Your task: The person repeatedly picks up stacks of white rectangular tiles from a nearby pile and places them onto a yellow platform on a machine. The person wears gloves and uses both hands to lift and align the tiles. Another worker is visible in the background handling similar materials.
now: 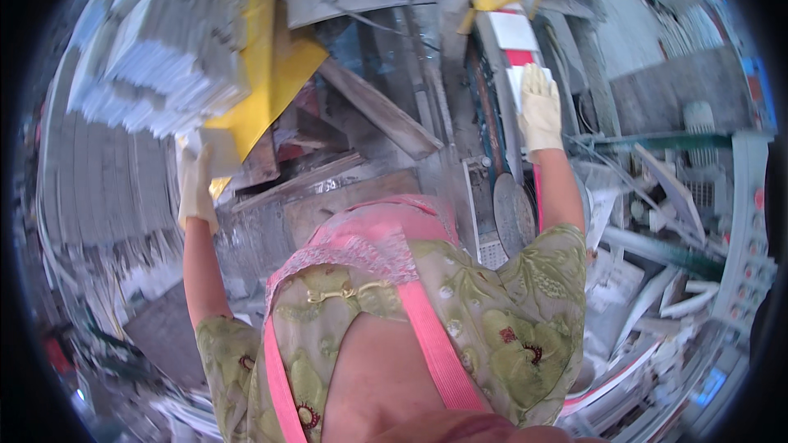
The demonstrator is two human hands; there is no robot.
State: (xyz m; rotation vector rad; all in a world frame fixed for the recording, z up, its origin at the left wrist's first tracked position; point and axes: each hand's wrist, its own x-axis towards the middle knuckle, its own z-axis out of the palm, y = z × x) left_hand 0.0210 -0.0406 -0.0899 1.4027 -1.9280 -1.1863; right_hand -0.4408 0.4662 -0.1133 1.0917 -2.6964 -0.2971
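Observation:
Both hands wear cream gloves. At the left, my left hand (197, 184) grips a pale white tile (215, 154) by its edge, just below a tall stack of white tiles (176, 57). Blur softens the detail of its fingers. My right hand (540, 111) lies flat, fingers stretched out and together, on a white tile (516, 86). That tile rests on a narrow red belt (519, 57) running away from me. Farther along the same belt sits another white tile (513, 30).
Yellow sheet material (275, 74) hangs beside the stack. Wooden boards (377, 107) and broken slabs lie ahead. A round grey disc (514, 213) stands close to the belt. A control panel with buttons (749, 254) is at the far right, near scrap pieces (669, 189).

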